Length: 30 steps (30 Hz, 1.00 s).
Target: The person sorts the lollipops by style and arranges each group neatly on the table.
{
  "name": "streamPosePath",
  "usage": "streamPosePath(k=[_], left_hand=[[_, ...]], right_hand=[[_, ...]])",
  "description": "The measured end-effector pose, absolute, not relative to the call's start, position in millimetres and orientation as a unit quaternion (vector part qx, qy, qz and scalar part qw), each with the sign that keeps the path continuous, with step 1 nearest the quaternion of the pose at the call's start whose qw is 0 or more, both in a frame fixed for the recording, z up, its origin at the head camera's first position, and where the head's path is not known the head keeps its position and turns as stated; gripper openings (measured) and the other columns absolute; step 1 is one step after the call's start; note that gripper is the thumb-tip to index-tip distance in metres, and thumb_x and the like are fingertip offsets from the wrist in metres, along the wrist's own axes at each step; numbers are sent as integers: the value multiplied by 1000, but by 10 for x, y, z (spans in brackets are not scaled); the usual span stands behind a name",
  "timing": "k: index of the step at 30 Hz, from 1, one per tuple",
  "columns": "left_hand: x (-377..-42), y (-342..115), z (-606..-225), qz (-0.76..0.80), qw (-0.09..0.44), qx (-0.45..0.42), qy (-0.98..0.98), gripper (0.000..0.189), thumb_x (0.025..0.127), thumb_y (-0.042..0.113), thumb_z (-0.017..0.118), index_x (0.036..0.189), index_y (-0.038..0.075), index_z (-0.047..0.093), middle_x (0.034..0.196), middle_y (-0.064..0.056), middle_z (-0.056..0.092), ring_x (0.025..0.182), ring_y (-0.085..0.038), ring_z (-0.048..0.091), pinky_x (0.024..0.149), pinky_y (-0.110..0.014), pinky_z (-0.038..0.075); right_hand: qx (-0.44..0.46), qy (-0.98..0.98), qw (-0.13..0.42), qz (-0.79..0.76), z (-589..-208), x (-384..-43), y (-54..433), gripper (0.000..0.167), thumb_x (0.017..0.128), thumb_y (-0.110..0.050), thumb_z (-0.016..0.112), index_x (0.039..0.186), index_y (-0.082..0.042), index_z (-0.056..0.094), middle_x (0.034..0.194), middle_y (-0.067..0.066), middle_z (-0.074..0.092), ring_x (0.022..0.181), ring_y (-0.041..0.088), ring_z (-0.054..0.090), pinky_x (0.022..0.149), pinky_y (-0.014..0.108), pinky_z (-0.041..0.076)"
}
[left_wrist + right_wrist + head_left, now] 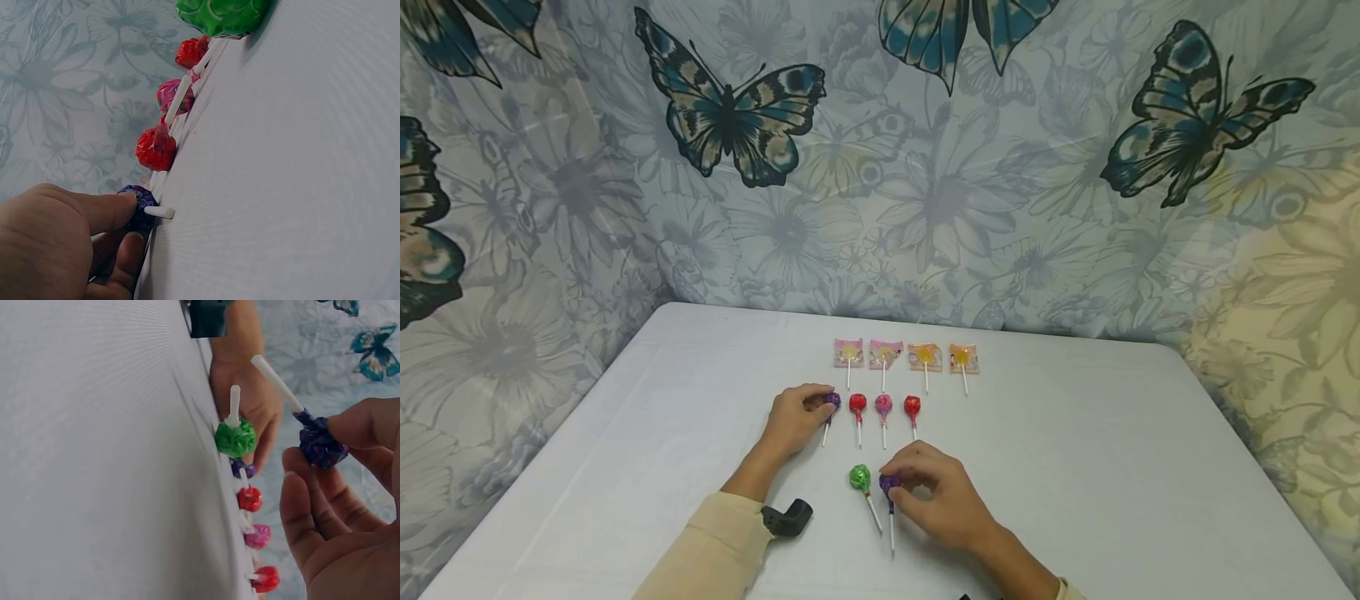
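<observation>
My left hand (793, 422) pinches the ball of a purple-wrapped lollipop (143, 199) at the left end of the middle row, its white stick pointing toward me. To the right of it lie a red lollipop (857, 403), a pink lollipop (883, 404) and another red lollipop (912, 405). Nearer to me, my right hand (946, 497) holds a second purple lollipop (322, 445) by its ball between thumb and fingers; in the right wrist view its stick slants up and away from the fingers. Just left of that hand is a green lollipop (860, 477), stick angled toward me.
Behind the middle row, several flat lollipops in clear printed wrappers (926, 357) form a back row. All of this is on a white-covered table (1112, 467) against butterfly-patterned wall covering (925, 208). A black device (788, 518) sits at the left wrist.
</observation>
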<state>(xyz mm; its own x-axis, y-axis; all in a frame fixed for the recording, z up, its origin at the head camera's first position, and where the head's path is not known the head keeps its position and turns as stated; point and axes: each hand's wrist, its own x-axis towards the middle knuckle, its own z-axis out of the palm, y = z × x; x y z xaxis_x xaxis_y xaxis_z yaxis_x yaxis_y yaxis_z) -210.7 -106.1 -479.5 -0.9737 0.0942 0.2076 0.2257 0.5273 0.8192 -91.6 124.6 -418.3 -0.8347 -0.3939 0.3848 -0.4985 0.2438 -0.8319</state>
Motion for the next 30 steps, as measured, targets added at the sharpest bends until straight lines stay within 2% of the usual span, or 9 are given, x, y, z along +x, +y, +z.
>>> streamPosePath(k=[7, 13, 16, 23, 30], left_hand=[[-2100, -1066, -4793, -479, 67, -92, -870, 25, 85, 3, 73, 110, 3, 72, 83, -1, 62, 74, -15, 54, 65, -28, 48], [-2106, -1065, -4791, -479, 66, -90, -871, 25, 85, 3, 73, 110, 3, 72, 82, -1, 61, 74, -15, 54, 65, -29, 48], [-2107, -1064, -4789, -480, 66, -89, -870, 25, 85, 3, 73, 110, 3, 72, 82, -1, 61, 74, -15, 54, 65, -29, 48], [-2091, -1067, -4775, -480, 72, -93, -870, 25, 85, 3, 73, 109, 2, 72, 82, -1, 62, 74, -14, 54, 65, -29, 48], [-2086, -1064, -4782, -479, 74, -96, -869, 24, 85, 3, 73, 109, 2, 72, 80, 0, 61, 72, -14, 53, 64, -29, 47]], right_hand=[[317, -755, 88, 567, -4224, -958, 1293, 29, 78, 16, 68, 99, -4, 69, 94, 11, 61, 79, 20, 61, 67, 33, 55], [318, -741, 98, 583, -4303, -1049, 1389, 28, 83, 10, 69, 106, -7, 68, 99, 8, 63, 81, 19, 61, 69, 33, 55], [309, -743, 106, 584, -4253, -1062, 1425, 26, 84, 6, 70, 107, -7, 68, 99, 7, 64, 81, 20, 61, 71, 33, 55], [311, -741, 135, 580, -4151, -1096, 1504, 23, 84, 10, 69, 105, 0, 67, 100, 11, 64, 82, 20, 60, 73, 30, 55], [283, -758, 160, 566, -4064, -1179, 1603, 24, 83, 10, 70, 104, -1, 68, 101, 8, 64, 83, 20, 60, 75, 29, 54]])
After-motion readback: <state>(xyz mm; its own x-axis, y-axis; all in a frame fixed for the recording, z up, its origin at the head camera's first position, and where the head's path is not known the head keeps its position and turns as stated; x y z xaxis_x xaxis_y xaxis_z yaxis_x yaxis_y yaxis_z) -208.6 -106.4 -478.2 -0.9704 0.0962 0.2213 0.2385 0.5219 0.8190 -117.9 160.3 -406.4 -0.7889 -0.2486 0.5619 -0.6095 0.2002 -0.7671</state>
